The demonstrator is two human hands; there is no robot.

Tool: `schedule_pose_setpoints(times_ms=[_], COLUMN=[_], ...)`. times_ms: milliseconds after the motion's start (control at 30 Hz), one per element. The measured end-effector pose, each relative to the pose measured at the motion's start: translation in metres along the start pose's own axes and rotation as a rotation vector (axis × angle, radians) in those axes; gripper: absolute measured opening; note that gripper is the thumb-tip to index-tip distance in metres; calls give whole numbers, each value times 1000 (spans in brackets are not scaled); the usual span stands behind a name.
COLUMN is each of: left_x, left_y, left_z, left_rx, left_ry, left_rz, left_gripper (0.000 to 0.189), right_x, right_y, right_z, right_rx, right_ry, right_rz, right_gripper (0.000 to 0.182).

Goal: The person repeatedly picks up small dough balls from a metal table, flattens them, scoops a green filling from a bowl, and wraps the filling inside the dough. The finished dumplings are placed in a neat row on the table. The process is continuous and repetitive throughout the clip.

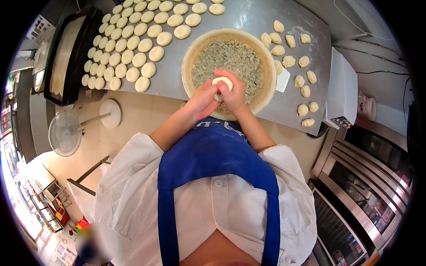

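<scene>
Between my two hands, over the near part of a wide basin [188, 71], is a piece of pale dough [223, 80]. My left hand [204, 99] supports it from the left side, and my right hand [235, 91] wraps around it from the right, thumb pressed against it. Part of the dough is hidden by my fingers. Greyish-green crumbly filling [229, 55] fills much of the basin. Right of the basin, several small irregular dough pieces [288, 62] lie on the metal table beside a white scraper [283, 80]. Many flattened round dough cakes [139, 60] stand in rows at the left.
The steel table [169, 74] has its near edge at my waist. A black-rimmed tray [68, 56] stands off its left end, with a fan [65, 134] on the floor below. A white box-shaped appliance [341, 88] adjoins the right end. Steel ovens [362, 186] stand behind at right.
</scene>
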State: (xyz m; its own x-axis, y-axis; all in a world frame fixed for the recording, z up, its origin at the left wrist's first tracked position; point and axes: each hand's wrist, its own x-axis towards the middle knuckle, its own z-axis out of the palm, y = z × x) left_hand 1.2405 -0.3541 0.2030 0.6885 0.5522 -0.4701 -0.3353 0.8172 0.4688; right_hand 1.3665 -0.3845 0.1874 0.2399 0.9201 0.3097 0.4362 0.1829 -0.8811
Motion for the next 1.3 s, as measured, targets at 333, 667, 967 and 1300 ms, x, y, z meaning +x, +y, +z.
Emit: schedule_pose_setpoints(times_ms=[333,667,967,1300], left_x=[0,-7,-1,23], left_y=[0,-7,1,-17], left_z=[29,36,23,-1], left_rx=[4,-77,-56,188], left_ry=[-8,238,168,104], left_rz=[280,190,131,119], left_gripper=[41,38,53,43], right_x=[19,15,12,27], right_y=[-4,-25,-21,-31], right_z=[12,0,11,-5], right_rx=[434,21,-228,-72], right_ry=[296,-121,64,68], right_rz=[360,106,-298,-108], right_gripper=[27,32,25,35])
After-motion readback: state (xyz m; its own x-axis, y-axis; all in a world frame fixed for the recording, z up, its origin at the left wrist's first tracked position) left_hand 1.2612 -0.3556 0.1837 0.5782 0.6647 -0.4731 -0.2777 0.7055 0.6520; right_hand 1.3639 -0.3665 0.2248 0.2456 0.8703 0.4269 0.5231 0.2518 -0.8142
